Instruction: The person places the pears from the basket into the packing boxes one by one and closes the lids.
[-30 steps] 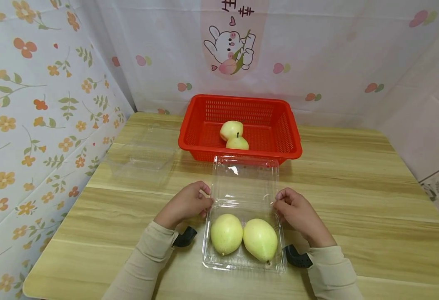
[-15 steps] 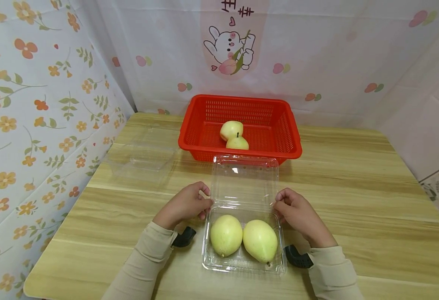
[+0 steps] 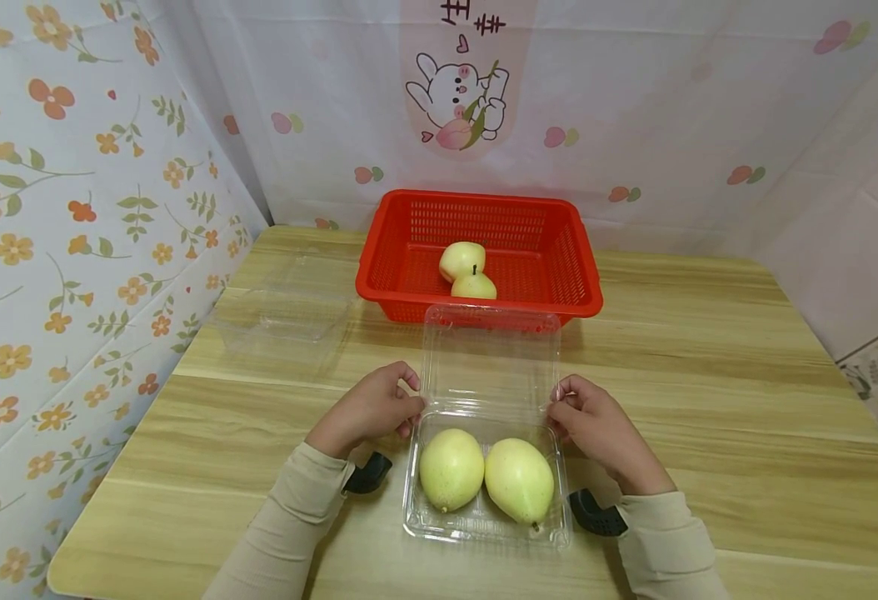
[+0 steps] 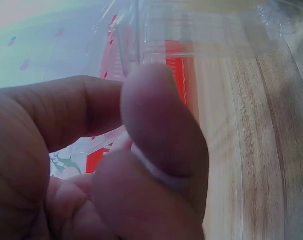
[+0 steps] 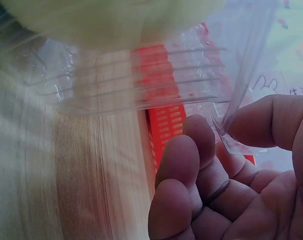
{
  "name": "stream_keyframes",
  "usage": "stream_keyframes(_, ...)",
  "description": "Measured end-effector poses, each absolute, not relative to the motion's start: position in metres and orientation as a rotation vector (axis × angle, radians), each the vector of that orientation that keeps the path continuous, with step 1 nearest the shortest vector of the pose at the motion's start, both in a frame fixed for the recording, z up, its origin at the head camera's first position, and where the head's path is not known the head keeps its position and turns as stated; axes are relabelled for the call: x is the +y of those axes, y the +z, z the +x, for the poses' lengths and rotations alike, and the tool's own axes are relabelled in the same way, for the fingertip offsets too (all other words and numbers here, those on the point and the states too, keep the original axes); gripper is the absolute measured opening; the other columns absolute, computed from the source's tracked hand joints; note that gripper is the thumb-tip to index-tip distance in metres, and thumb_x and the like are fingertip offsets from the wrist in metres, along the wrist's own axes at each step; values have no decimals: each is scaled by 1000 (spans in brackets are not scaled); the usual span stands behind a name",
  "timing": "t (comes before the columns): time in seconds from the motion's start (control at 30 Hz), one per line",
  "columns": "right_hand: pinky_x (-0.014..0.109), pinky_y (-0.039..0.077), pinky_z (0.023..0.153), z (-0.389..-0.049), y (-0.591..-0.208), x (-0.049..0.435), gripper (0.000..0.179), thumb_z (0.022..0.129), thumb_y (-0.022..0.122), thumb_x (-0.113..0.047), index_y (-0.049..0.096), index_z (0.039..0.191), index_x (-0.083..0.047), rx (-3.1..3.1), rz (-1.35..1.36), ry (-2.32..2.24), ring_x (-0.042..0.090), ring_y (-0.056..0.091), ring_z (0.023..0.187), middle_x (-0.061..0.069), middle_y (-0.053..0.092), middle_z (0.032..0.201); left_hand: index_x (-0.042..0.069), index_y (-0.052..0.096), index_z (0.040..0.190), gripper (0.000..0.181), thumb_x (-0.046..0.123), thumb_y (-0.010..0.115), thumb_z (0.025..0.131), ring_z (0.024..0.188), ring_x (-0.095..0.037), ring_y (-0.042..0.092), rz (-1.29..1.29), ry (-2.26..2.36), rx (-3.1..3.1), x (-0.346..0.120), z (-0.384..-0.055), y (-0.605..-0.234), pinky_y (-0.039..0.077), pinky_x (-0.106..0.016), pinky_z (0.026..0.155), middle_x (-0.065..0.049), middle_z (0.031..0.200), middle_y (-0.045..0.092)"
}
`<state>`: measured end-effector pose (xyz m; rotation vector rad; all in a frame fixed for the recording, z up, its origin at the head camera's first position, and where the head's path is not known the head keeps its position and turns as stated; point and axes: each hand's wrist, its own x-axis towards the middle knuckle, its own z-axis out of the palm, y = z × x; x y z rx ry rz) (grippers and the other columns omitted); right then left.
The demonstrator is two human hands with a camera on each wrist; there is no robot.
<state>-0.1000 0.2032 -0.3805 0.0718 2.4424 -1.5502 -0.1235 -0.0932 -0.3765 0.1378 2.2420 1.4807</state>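
A clear plastic clamshell box lies in front of me with its lid folded back toward the basket. Two yellow-green pears sit side by side in its base, stem ends toward me. My left hand pinches the box's left edge near the hinge between thumb and curled fingers. At the right edge, level with the left, my right hand pinches the plastic rim; the right wrist view shows thumb and fingertips on either side of it.
Behind the box stands a red plastic basket holding two more pears; the lid's far edge overlaps its front in view. Another clear plastic container rests on the wooden table at the left. Patterned cloth hangs behind.
The lid's far edge has shifted slightly upward in the head view, and the glare on it has faded. Both hands keep their hold in nearly the same place.
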Motion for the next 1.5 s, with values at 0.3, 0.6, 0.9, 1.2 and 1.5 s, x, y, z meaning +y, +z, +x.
stream_keyframes(0.3,31,49,58,-103,-381,204,14,93,55,-3,49,104,2,2453,24,-1580,18,56,66,8,60,75,3,49,97,15,-2,57,86,53,-21,56,138,1484,2268,-94,-126,-375,37,-25,49,-8,64,60)
stream_keyframes(0.6,31,50,57,-103,-379,204,15,95,55,-5,47,106,2,2407,39,-1622,20,59,66,12,58,81,4,48,96,15,-3,57,86,52,-20,55,131,1502,2262,-92,-128,-377,39,-25,50,-7,64,60)
stream_keyframes(0.9,31,51,58,-103,-379,203,9,96,49,0,49,104,3,2424,5,-1680,23,60,67,21,60,93,5,48,94,15,-4,56,85,53,-18,53,170,1514,2273,-94,-130,-377,35,-24,49,-6,63,59)
stream_keyframes(1.2,34,53,65,-103,-377,202,11,96,50,-1,51,106,3,2473,-1,-1683,26,61,75,20,59,100,6,48,94,15,-3,57,86,54,-21,52,154,1543,2258,-95,-132,-377,36,-25,48,-10,63,58)
stream_keyframes(1.5,33,54,66,-104,-377,202,22,93,46,3,49,115,4,2477,19,-1730,25,62,78,22,58,109,4,52,106,15,2,58,92,58,-22,54,142,1619,2253,-94,-134,-377,41,-27,55,-8,66,56)
